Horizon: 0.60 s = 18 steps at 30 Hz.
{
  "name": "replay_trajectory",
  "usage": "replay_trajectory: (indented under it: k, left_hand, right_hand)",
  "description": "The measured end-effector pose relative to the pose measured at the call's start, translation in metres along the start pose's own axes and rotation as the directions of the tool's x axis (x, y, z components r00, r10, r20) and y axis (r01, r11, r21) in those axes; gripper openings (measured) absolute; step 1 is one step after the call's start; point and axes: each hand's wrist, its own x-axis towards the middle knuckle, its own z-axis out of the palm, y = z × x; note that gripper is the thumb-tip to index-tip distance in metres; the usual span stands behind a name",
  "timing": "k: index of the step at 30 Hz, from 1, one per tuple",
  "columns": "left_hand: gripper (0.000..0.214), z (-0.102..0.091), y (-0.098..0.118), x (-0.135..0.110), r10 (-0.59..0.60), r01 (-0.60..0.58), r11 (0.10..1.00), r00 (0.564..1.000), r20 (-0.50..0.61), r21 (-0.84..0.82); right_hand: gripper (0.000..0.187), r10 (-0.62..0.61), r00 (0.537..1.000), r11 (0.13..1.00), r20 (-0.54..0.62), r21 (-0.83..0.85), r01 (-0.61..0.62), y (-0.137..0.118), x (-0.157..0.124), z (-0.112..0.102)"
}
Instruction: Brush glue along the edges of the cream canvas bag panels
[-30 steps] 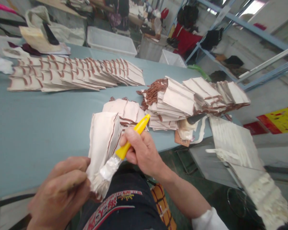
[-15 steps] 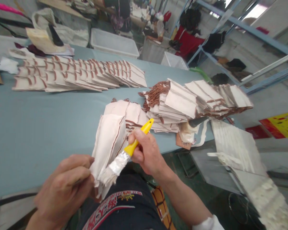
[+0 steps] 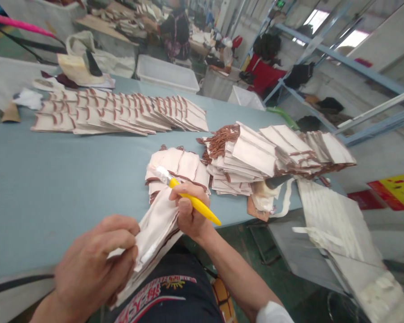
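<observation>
Looking across the wide blue-green table (image 3: 70, 179), on to the near stack (image 3: 170, 161) of cloth pieces, then down to the held cloth (image 3: 158, 215) at the table's near edge. Running lengthwise from the body, lower left, up toward the stack. Pinched along its left side by the left hand (image 3: 94, 260), between thumb and fingers; probably best held taut, without puckering the seams. Now to the right hand (image 3: 192, 217), curled around the yellow-handled brush (image 3: 198, 206). Pointing up-left and away, with its long axis slanting across that of the cloth. Ideally, stroke lengthwise, light and even. Finally, to the pale brush head (image 3: 163, 174), over the stack in view: touching or not, impossible to tell.
</observation>
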Motion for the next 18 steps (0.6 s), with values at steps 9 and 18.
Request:
replay_trajectory:
  k: [9,18]
  left_hand:
    - [0.014,0.019,-0.011,-0.016,-0.313,0.319,0.948,0.917,-0.248,-0.016]
    - [0.049,0.052,0.004,-0.025,-0.846,0.726,0.200,0.467,0.258,-0.658]
  right_hand:
    - [0.019,-0.049,0.994,0.998,-0.093,0.029,0.052,-0.008,0.002,-0.020]
    - [0.033,-0.112,0.994,0.969,0.013,-0.218,0.112,-0.019,-0.026,-0.056]
